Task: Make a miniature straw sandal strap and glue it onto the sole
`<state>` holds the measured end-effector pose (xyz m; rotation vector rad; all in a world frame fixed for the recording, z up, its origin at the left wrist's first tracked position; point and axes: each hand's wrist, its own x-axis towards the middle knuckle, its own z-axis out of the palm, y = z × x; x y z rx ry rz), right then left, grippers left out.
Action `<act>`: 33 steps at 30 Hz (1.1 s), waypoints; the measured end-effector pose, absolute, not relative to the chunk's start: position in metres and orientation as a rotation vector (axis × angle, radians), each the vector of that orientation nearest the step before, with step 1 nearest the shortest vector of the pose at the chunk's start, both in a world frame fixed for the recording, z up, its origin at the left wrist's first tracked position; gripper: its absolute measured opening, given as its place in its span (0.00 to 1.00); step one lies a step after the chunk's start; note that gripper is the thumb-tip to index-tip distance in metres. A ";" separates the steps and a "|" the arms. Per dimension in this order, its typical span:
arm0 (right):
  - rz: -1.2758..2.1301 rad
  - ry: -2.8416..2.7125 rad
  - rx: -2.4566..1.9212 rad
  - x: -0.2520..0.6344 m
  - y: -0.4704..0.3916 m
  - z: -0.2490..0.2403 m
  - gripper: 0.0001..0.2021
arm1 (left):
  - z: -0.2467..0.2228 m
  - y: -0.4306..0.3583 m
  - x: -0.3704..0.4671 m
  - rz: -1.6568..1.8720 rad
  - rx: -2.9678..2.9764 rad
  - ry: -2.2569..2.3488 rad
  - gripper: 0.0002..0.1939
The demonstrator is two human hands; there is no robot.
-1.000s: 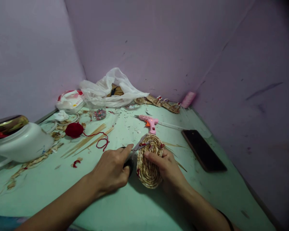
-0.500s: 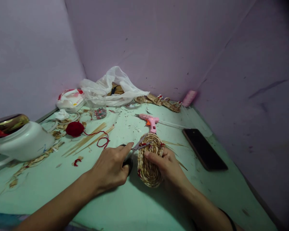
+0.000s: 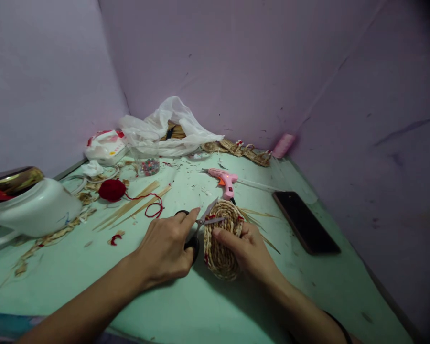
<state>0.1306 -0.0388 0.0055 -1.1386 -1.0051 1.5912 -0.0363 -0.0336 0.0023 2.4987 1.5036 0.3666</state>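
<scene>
My left hand (image 3: 170, 246) is closed on a pair of scissors (image 3: 198, 222) with black handles, its index finger stretched along them. The blades stand apart, and one lies across the upper part of a woven straw sole (image 3: 222, 258). This sole is an oval of coiled, braided fibre with bits of red yarn at its edges. My right hand (image 3: 249, 246) grips it from the right side, thumb on top and fingers partly hidden behind.
A pink glue gun (image 3: 224, 179) lies just beyond the sole, and a dark phone (image 3: 306, 222) to the right. Leftward are a red yarn ball (image 3: 112, 190), straw strips (image 3: 129, 208) and a white watering can (image 3: 39, 210). Woven sandals (image 3: 249, 154) and a plastic bag (image 3: 179, 126) sit by the wall.
The scissors have opened wider and their blades have shifted slightly over the top of the sole. Both hands keep their holds, and the view has shifted slightly.
</scene>
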 end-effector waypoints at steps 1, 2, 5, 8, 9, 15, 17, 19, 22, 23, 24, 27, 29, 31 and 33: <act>1.585 -1.008 -1.139 0.131 -0.039 0.006 0.09 | 0.001 -0.034 -0.037 0.387 2.497 1.485 0.33; 1.587 -1.008 -1.142 0.131 -0.039 0.006 0.09 | 0.001 -0.034 -0.038 0.406 2.497 1.466 0.32; 1.609 -0.997 -1.152 0.132 -0.039 0.005 0.09 | -0.001 -0.034 -0.039 0.429 2.487 1.425 0.31; 1.616 -0.954 -1.145 0.132 -0.038 0.002 0.09 | -0.002 -0.033 -0.040 0.418 2.463 1.399 0.29; 1.622 -0.935 -1.133 0.132 -0.038 0.001 0.08 | -0.002 -0.033 -0.041 0.418 2.457 1.387 0.28; 1.614 -0.969 -1.117 0.131 -0.039 0.001 0.08 | 0.002 -0.032 -0.039 0.337 2.554 1.461 0.32; 1.595 -1.029 -1.142 0.130 -0.040 0.001 0.07 | 0.005 -0.032 -0.037 0.272 2.587 1.523 0.35; 1.599 -1.054 -1.154 0.129 -0.041 0.002 0.08 | 0.006 -0.033 -0.037 0.229 2.580 1.537 0.35; 1.600 -1.035 -1.158 0.128 -0.041 0.004 0.09 | 0.005 -0.034 -0.037 0.222 2.546 1.515 0.34; 1.593 -1.024 -1.161 0.128 -0.041 0.005 0.09 | 0.004 -0.034 -0.037 0.221 2.540 1.506 0.33; 1.586 -1.016 -1.166 0.129 -0.041 0.005 0.09 | 0.002 -0.034 -0.038 0.216 2.535 1.500 0.33; 1.576 -1.000 -1.163 0.131 -0.040 0.002 0.09 | -0.001 -0.034 -0.039 0.198 2.529 1.488 0.31; 1.583 -0.988 -1.141 0.132 -0.039 -0.002 0.09 | -0.002 -0.033 -0.039 0.205 2.531 1.482 0.30; 1.591 -0.974 -1.124 0.133 -0.038 -0.003 0.09 | 0.000 -0.033 -0.039 0.219 2.543 1.477 0.29; 1.599 -0.978 -1.126 0.133 -0.039 -0.003 0.09 | 0.003 -0.033 -0.038 0.219 2.567 1.489 0.30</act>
